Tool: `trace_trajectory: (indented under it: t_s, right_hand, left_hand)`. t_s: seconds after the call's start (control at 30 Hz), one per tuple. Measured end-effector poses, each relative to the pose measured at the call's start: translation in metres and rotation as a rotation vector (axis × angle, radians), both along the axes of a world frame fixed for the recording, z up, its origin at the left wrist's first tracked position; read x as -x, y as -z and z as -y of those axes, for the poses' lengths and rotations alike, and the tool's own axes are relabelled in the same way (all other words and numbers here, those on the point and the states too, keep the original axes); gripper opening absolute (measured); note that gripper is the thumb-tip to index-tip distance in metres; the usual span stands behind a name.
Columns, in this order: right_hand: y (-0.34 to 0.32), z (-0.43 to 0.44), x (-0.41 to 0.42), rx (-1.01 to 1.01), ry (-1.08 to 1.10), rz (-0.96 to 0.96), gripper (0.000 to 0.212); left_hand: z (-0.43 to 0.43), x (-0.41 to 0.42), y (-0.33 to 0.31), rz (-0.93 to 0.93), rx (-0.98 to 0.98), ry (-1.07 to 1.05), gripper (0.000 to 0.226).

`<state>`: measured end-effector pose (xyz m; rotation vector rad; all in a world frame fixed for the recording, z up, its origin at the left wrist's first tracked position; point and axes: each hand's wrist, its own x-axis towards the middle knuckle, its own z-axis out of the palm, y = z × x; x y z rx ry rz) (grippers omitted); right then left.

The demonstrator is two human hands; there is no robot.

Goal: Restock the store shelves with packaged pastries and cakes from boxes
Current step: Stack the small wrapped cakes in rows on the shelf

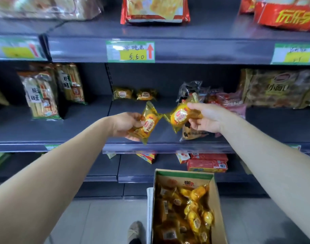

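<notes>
My left hand (pixel 126 125) grips a yellow-wrapped pastry (pixel 149 123) over the front of the middle shelf (pixel 80 131). My right hand (pixel 208 118) holds a second yellow-wrapped pastry (pixel 180 116) just to the right of the first; their wrapper ends nearly touch. Two of the same pastries (pixel 134 94) lie at the back of that shelf. On the floor below stands an open cardboard box (pixel 217 199) with several more yellow pastries (pixel 194 208) inside.
Tall rice-cracker bags (pixel 43 95) stand at the shelf's left. Dark and red packets (pixel 219 101) and a big tan bag (pixel 277 88) sit at its right. Red boxes (pixel 207 163) lie on the lower shelf. A price tag (pixel 130 51) hangs above. A shoe (pixel 135 231) is beside the box.
</notes>
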<state>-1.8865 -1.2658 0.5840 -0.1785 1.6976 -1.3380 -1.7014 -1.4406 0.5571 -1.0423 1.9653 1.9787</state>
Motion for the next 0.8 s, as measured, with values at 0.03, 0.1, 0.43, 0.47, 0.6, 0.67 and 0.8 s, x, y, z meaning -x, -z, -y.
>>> trace_trajectory:
  t_s: [0.03, 0.1, 0.43, 0.47, 0.6, 0.67, 0.8]
  right_hand:
    - [0.001, 0.007, 0.001, 0.001, -0.006, -0.011, 0.010]
    - [0.006, 0.024, 0.004, -0.028, -0.019, -0.089, 0.006]
    - [0.042, 0.140, 0.049, -0.369, -0.059, -1.051, 0.031]
    - [0.046, 0.152, 0.054, -0.397, -0.080, -1.110, 0.030]
    - [0.065, 0.192, 0.074, -0.517, -0.117, -1.253, 0.032]
    - [0.075, 0.207, 0.083, -0.531, -0.122, -1.223, 0.032]
    - [0.092, 0.227, 0.100, -0.550, -0.113, -1.150, 0.032]
  left_hand:
    - [0.005, -0.003, 0.002, 0.004, 0.005, -0.008, 0.015]
    - [0.017, -0.006, 0.008, 0.007, 0.022, -0.033, 0.015]
    - [0.077, 0.003, 0.036, 0.023, 0.082, -0.171, 0.021]
    - [0.083, 0.005, 0.037, 0.024, 0.082, -0.174, 0.022]
    - [0.106, 0.013, 0.043, 0.034, 0.092, -0.169, 0.025]
    - [0.115, 0.018, 0.047, 0.034, 0.098, -0.168, 0.026]
    - [0.128, 0.023, 0.056, 0.035, 0.107, -0.155, 0.016]
